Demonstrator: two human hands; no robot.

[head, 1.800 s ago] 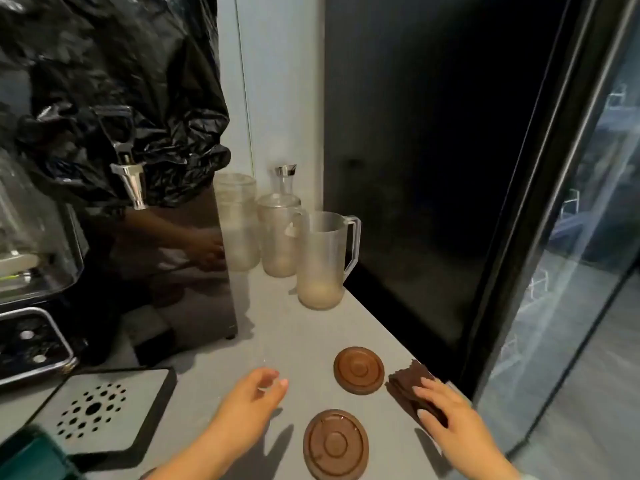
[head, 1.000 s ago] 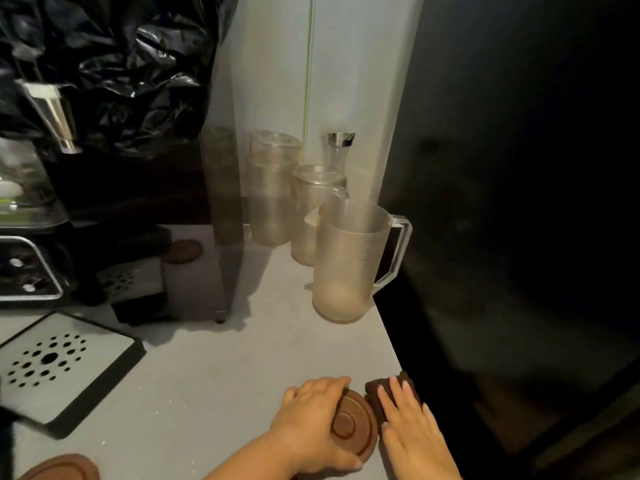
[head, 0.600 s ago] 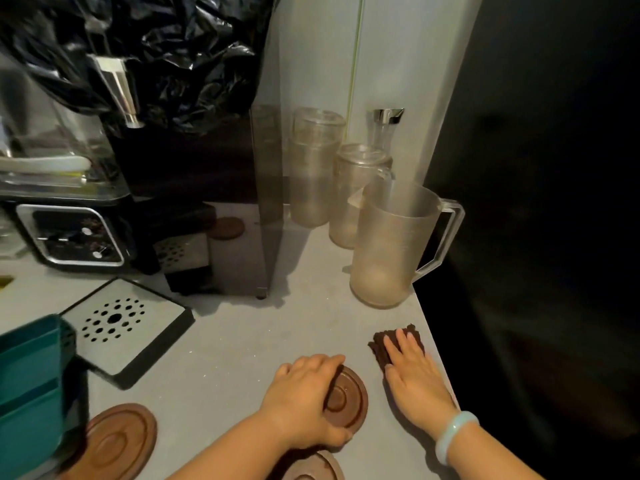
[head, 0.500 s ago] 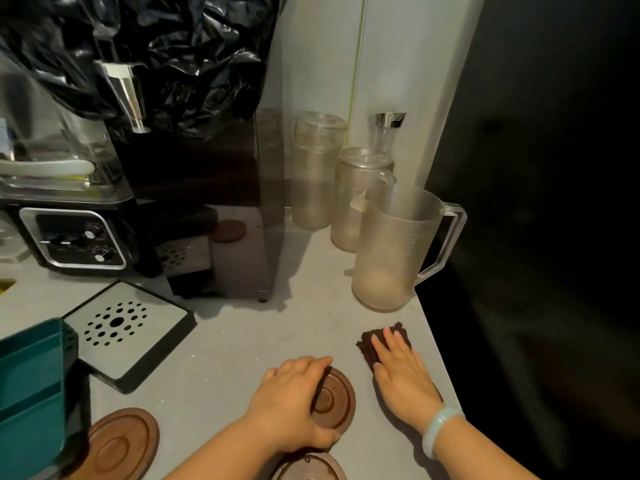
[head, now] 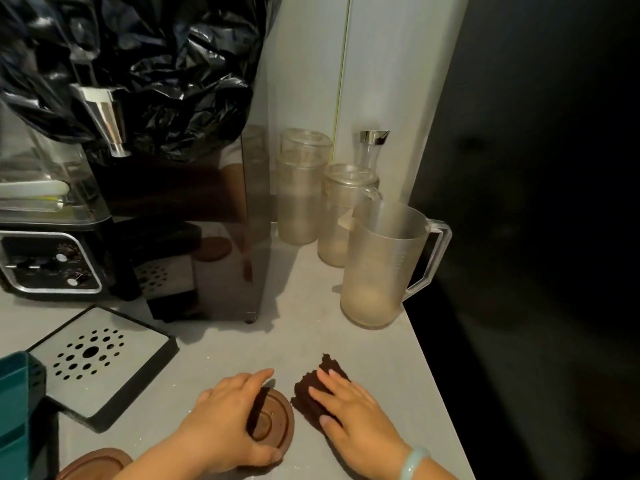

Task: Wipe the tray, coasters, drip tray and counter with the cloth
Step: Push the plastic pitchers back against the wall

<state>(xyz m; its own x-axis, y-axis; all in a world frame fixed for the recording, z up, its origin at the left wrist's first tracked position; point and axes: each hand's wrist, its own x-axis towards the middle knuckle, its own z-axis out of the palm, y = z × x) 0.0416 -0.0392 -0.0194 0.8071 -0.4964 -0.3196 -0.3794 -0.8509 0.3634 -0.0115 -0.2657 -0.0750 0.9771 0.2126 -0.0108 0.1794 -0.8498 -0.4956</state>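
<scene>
Grey surface (head: 277, 341), drip tray (head: 138, 344) lying front left. Left hand (head: 225, 414): grip curled round brown coaster (head: 273, 420) near front edge. Right hand (head: 353, 410): grip flat, fingers straight, pressing dark folded cloth (head: 308, 393) onto surface just beside coaster.

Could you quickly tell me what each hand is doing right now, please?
Left hand: curled round the brown coaster, gripping it.
Right hand: open, pressing the dark cloth flat on the counter.

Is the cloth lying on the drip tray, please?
No, the cloth lies on the counter under the right hand, apart from the drip tray.
</scene>
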